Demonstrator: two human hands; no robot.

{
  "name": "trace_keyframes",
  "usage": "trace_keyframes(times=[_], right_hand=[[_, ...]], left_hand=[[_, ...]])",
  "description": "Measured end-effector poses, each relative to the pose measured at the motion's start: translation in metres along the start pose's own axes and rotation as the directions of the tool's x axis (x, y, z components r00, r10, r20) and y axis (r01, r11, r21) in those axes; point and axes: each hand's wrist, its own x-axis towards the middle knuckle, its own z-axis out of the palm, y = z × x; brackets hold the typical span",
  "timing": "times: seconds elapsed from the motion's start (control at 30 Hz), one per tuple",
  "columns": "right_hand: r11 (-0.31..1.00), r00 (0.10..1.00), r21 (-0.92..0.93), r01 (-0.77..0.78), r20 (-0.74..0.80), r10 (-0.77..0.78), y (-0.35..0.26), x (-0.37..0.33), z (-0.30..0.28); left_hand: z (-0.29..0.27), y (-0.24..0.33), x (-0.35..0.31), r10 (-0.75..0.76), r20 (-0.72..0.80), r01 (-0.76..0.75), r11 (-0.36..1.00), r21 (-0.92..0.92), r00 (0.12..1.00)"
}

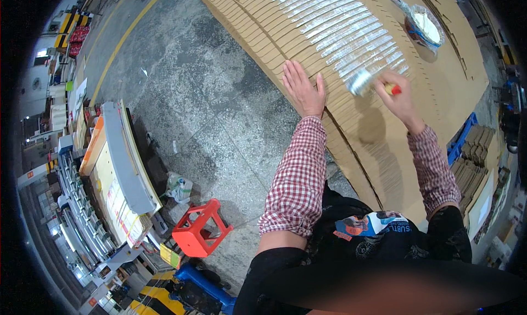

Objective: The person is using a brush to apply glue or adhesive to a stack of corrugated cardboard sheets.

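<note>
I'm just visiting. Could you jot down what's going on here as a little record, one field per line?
Left grip: open, palm down on the cardboard
Right grip: closed around the brush
Brush position: at the lower end of the white streaks; contact unclear, bristles blurred
Surface: many cardboard edges, overlapping in rows
Tub: on the cardboard, beyond the right grip, white stuff inside
Floor: grey, speckled
Stool: red, on the floor to the left
</note>
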Motion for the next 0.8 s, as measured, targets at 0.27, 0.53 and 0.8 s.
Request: trace_keyframes(times=[0.27, 0.53, 0.8], right_hand=[[0.920, 0.923, 0.266, -0.289, -0.178, 0.342, 0.035, 0.014, -0.026], [0.906, 0.909, 0.163, -0.390, -0.086, 0.407, 0.057, 0.015, -0.048], [0.842, 0.835, 0.009, -0.540, -0.123, 0.536, 0.082, 0.009, -0.065]], left_hand=[[-0.001, 0.001, 0.000, -0.014, 0.049, 0.012, 0.999, 0.045, 0.999], [-0.003, 0.005, -0.001, 0.004, 0.016, -0.004, 0.999, 0.043, 1.000], [0.000, 0.004, -0.002, 0.018, 0.035, -0.020, 0.998, 0.055, 0.999]])
